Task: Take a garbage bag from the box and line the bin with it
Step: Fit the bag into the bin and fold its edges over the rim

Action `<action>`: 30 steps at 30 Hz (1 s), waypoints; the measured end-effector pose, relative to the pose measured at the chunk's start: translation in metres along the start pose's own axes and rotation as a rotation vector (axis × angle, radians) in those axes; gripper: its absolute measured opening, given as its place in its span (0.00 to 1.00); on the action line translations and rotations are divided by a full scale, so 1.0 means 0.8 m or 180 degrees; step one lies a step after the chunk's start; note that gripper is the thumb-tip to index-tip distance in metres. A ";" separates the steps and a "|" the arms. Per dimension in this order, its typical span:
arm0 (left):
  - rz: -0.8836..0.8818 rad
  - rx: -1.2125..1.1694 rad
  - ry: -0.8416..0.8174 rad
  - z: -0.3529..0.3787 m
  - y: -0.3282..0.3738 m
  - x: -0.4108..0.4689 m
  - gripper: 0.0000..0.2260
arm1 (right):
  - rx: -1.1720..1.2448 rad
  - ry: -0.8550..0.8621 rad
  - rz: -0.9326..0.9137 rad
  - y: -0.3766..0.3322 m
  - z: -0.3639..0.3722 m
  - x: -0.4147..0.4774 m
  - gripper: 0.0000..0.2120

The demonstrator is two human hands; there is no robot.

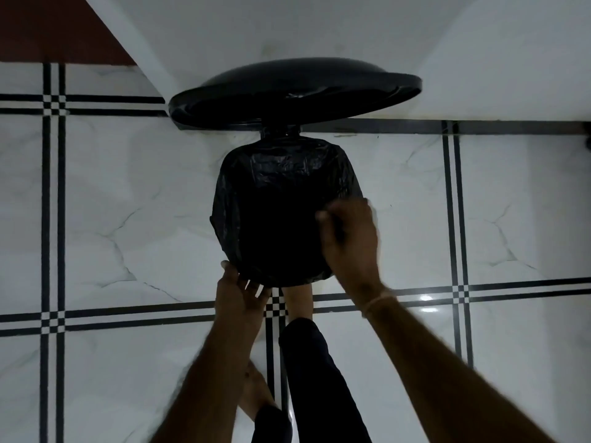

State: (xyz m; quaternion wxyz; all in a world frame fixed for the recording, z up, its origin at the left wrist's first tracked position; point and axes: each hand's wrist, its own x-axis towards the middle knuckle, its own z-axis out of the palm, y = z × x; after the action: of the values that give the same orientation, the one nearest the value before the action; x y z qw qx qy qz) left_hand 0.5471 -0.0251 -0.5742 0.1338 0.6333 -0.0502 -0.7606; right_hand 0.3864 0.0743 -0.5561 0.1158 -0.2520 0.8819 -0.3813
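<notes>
A round bin stands on the floor by the wall, and its black lid (294,91) is tipped up and open. A black garbage bag (281,174) is draped over the bin's rim and hangs down its outside; the inside looks dark. My left hand (240,295) is at the near-left rim with its fingers spread, the fingertips touching the bag's lower edge. My right hand (350,238) is at the right rim, blurred, with its fingers curled on the bag's edge. The box of bags is out of view.
A bare foot (295,298) rests at the bin's near base, with a leg in dark trousers (313,372) behind it. The floor is glossy white tile with black stripes (52,219). A white wall (319,30) rises right behind the bin.
</notes>
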 end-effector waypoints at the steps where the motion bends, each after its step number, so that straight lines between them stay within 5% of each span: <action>1: 0.0039 0.0058 -0.0016 -0.001 0.000 0.001 0.15 | -0.0058 -0.0776 -0.0321 -0.015 0.013 0.022 0.08; 4: 0.0028 0.0097 -0.0064 -0.008 0.002 0.008 0.14 | -0.1234 -0.3019 -0.0351 -0.027 0.074 0.098 0.20; 6: -0.0010 0.0090 -0.0101 -0.014 0.004 0.016 0.14 | -0.1905 -0.3415 -0.0339 -0.026 0.108 0.143 0.25; 12: -0.0006 0.0011 -0.0185 -0.016 0.004 0.020 0.18 | -0.1646 -0.2847 0.0321 -0.034 0.122 0.178 0.23; 16: -0.0097 -0.0031 -0.0140 -0.014 0.003 0.015 0.19 | -0.0095 -0.2213 0.1224 -0.053 0.123 0.091 0.24; 19: -0.0106 -0.0102 -0.0041 -0.011 0.003 0.016 0.19 | 0.1245 -0.2244 0.2018 -0.088 0.131 0.031 0.28; 23: -0.0069 -0.0154 -0.0057 -0.012 0.003 0.014 0.15 | 0.1600 -0.2414 0.2308 -0.114 0.149 0.013 0.29; 26: -0.0069 -0.0209 -0.0092 -0.010 0.002 0.013 0.14 | 0.1185 -0.2458 0.1841 -0.092 0.146 0.019 0.27; 30: -0.0100 -0.0241 -0.0093 -0.009 0.002 0.012 0.12 | -0.1494 -0.2586 -0.0382 -0.024 0.099 0.039 0.22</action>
State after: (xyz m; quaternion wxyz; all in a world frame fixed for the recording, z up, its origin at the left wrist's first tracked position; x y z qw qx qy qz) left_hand 0.5525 -0.0288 -0.5845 0.1450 0.6173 -0.0134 -0.7731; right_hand 0.3981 -0.0021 -0.5965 0.3691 -0.4506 0.8114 -0.0482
